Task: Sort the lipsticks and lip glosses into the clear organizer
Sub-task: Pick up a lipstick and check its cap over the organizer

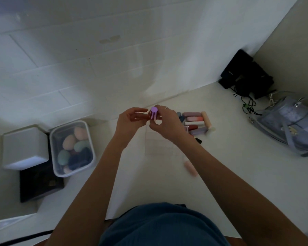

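A purple lipstick tube (153, 113) stands upright between my two hands, above the far edge of the clear organizer (160, 145). My right hand (166, 124) grips the tube from the right. My left hand (132, 119) is beside it on the left with fingers curled toward the tube; contact is unclear. A cluster of lipsticks and lip glosses (196, 123) lies just right of my right hand. One pale pink tube (190, 168) lies alone on the table, near the organizer's right front corner.
A clear tub of coloured makeup sponges (72, 148) sits at the left beside a white box (24, 148) on a dark box (39, 183). Black boxes and cables (245, 75) fill the far right corner. A grey-blue bag (290, 125) lies at the right.
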The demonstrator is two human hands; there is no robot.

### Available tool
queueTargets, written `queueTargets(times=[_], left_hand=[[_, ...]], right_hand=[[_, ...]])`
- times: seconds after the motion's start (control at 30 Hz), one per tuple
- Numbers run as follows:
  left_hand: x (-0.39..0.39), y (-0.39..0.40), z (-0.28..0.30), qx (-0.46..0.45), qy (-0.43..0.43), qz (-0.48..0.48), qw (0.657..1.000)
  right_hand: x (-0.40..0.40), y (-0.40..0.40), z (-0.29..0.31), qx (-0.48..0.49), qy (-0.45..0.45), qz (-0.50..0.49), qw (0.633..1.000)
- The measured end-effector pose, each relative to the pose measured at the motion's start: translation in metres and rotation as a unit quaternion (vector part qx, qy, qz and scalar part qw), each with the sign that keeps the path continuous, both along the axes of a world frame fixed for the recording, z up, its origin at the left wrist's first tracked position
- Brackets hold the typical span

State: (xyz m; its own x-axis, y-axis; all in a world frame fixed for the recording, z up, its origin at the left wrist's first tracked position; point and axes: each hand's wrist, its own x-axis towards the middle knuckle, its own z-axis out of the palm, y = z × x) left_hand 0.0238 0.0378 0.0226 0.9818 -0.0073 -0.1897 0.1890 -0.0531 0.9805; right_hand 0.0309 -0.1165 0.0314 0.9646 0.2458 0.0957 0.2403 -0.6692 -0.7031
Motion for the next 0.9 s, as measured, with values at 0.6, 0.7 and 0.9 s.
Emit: queueTargets(times=[0.6,0.7,0.9], left_hand=[[-0.013,-0.012,-0.029,0.205,-0.054,-0.011,0.977],[-0.014,-0.019,-0.032,0.226,-0.073,0.001,0.971],[-0.006,-0.026,-0.040,0.246,-0.040,-0.049,0.967]], right_hand=[[-0.010,-0.003,-0.035,-0.038,0.031,0.005,0.999],[-0.008,-0.013,-0.038,-0.039,0.031,0.001,0.999],[-0.002,-0.060,-0.034,-0.007,0.007,-0.146,0.989]])
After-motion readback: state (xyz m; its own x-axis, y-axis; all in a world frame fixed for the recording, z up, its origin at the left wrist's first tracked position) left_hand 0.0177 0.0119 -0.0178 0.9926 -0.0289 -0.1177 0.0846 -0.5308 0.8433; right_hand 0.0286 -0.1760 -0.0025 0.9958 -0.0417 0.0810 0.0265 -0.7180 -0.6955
